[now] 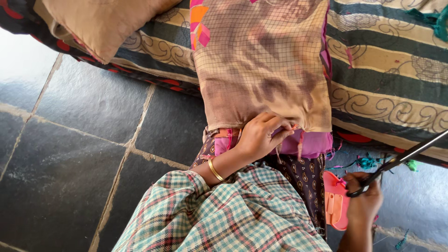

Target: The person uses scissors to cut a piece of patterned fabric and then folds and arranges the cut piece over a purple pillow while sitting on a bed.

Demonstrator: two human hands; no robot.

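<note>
My left hand pinches the lower hem of a tan checked cloth that hangs over a pink fabric piece on my lap. A gold bangle circles that wrist. My right hand is closed around the handles of long dark scissors, whose blades point up and to the right. Just left of that hand lies an orange plastic case.
A striped patterned mattress runs along the top, with a tan pillow at the upper left. Dark stone floor tiles fill the left side. Teal thread scraps lie on the floor near the scissors.
</note>
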